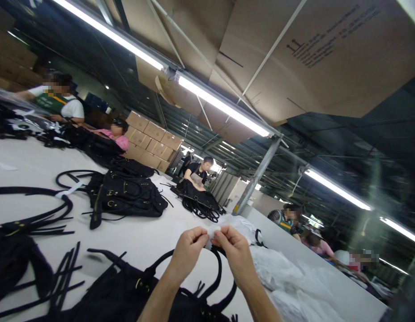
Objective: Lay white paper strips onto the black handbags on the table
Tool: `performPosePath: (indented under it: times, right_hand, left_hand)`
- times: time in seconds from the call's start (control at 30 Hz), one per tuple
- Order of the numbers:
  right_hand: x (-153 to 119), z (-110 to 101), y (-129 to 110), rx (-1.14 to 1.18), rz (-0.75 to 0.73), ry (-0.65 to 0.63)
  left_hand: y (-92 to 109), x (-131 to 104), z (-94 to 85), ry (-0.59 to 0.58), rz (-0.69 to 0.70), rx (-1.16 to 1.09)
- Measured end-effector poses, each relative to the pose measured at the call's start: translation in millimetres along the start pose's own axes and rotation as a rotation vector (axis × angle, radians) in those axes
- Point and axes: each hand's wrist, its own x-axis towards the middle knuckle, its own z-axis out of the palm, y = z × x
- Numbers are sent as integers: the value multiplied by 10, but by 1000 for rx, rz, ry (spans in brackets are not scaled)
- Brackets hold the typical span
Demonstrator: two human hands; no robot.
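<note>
My left hand (189,250) and my right hand (234,250) are close together above the table, each closed in a pinch. Between their fingertips is a small thin white sheet (213,230), paper or soft wrap; I cannot tell which. Just below it, a black handle (220,268) curves up from a black handbag (120,293) with brass-coloured fittings. My forearms hide part of that bag. Whether the sheet touches the handle is not clear.
A second black handbag (126,194) lies farther back, with a white strip (70,189) around its handles. More black straps (32,219) are at left. Clear plastic bags (288,273) heap up on the right beside a low partition (328,273). Several people work around.
</note>
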Motion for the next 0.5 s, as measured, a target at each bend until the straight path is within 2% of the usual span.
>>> performPosePath:
  times: [0.13, 0.23, 0.37, 0.5]
  right_hand:
    - [-109, 4, -67, 78, 16, 4]
    - [-197, 12, -73, 74, 34, 90]
    - [-270, 34, -75, 89, 160, 68]
    - [-256, 68, -130, 142, 189, 99]
  left_hand:
    - [3, 11, 12, -18, -22, -119]
    - [-6, 11, 51, 20, -41, -161]
    - [-23, 0, 91, 99, -25, -139]
    - [-26, -7, 93, 152, 13, -108]
